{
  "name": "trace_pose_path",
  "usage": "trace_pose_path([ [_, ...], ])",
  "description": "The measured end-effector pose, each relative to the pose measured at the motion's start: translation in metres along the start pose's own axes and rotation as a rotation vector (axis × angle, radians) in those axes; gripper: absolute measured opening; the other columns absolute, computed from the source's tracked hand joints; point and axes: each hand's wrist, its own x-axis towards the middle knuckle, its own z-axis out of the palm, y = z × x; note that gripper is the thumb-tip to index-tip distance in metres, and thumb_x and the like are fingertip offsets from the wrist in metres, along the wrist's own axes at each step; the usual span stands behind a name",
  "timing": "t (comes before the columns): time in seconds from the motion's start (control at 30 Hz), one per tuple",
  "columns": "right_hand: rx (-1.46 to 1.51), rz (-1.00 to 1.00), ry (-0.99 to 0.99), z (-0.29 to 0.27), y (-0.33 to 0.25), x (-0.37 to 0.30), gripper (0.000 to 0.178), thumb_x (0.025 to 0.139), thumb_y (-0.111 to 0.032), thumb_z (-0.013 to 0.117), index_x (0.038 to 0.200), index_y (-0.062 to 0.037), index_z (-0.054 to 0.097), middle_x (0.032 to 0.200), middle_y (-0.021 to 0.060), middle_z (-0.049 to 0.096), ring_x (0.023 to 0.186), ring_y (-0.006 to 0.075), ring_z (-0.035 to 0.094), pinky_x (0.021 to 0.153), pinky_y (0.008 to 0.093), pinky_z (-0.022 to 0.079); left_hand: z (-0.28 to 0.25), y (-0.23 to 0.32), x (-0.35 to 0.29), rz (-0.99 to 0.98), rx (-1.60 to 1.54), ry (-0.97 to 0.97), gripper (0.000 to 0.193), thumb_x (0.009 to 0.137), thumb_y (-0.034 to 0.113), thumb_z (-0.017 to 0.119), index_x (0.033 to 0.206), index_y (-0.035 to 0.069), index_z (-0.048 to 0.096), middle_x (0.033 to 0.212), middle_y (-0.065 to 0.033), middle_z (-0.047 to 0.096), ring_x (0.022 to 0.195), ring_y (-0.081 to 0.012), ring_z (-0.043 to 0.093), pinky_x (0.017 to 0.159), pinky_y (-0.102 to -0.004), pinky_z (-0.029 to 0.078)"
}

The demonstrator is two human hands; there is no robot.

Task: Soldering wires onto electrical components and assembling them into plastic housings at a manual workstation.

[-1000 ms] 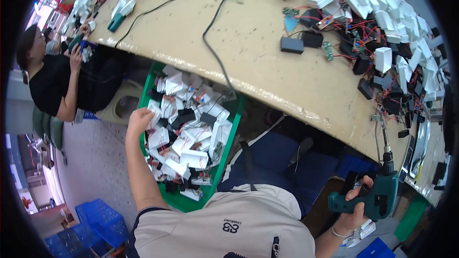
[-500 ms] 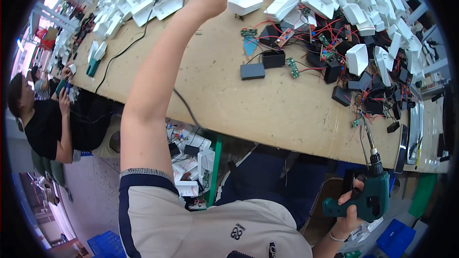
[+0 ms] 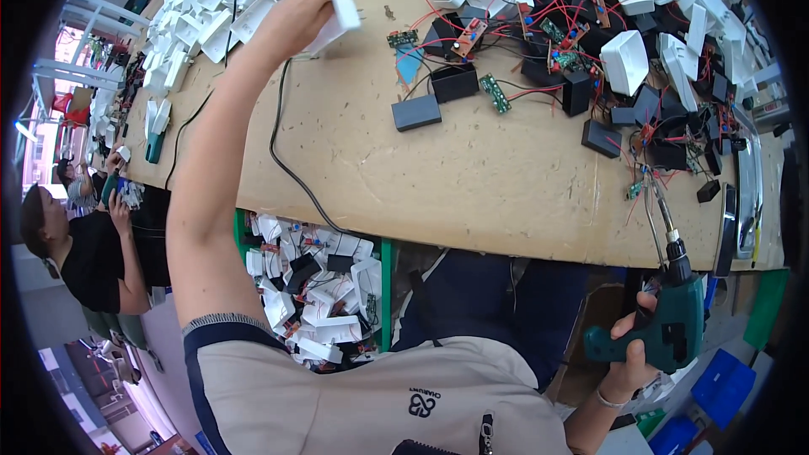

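My left hand is closed on a white plastic housing, held over the far left part of the table near the heap of white housings. Its fingertips are partly hidden behind the piece. At the lower right, my right hand grips a dark green soldering gun by its handle. The gun's long metal tip points up and away, close to a small green circuit board at the edge of a tangle of wired parts.
Black boxes, red wires and circuit boards lie across the table's right half. A black cable runs over the tabletop. Below its edge, a green-edged bin holds white housings. Another person works at the left.
My left hand has moved left and slightly nearer from the far heap, now with a white housing in it. The soldering gun has shifted slightly in view, still in my right hand.
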Motion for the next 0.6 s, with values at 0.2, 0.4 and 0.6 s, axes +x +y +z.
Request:
trace_pose_path([
  [0.2,-0.001,-0.019,0.011,-0.001,-0.002,-0.004,0.063,0.074,-0.023,0.065,0.119,0.0072,0.033,0.108,0.0214,0.05,0.061,0.0128,0.053,0.052,0.0206,0.044,-0.035,0.108,-0.069,0.014,-0.195,0.351,0.021,0.073,0.008,0.054,0.094,0.007,0.056,0.079,-0.0088,0.058,0.067,-0.0255,0.057,0.058,-0.0335,0.045],
  [0.4,0.011,-0.061,0.035,0.002,-0.007,-0.012,0.063,0.073,-0.023,0.065,0.119,0.0067,0.033,0.107,0.0214,0.051,0.059,0.0123,0.053,0.05,0.0202,0.044,-0.016,0.223,-0.05,0.191,-0.205,0.458,0.018,0.069,0.012,0.055,0.084,0.005,0.049,0.065,-0.0046,0.047,0.052,-0.0184,0.05,0.046,-0.0284,0.04],
  [0.6,0.01,-0.076,0.061,0.0,-0.012,-0.022,0.063,0.073,-0.023,0.064,0.12,0.0062,0.033,0.106,0.0218,0.052,0.058,0.0125,0.053,0.05,0.0196,0.044,-0.002,0.26,-0.031,0.243,-0.301,0.357,0.018,0.073,0.021,0.058,0.074,0.005,0.05,0.067,-0.0059,0.05,0.057,-0.0198,0.053,0.05,-0.03,0.04],
])
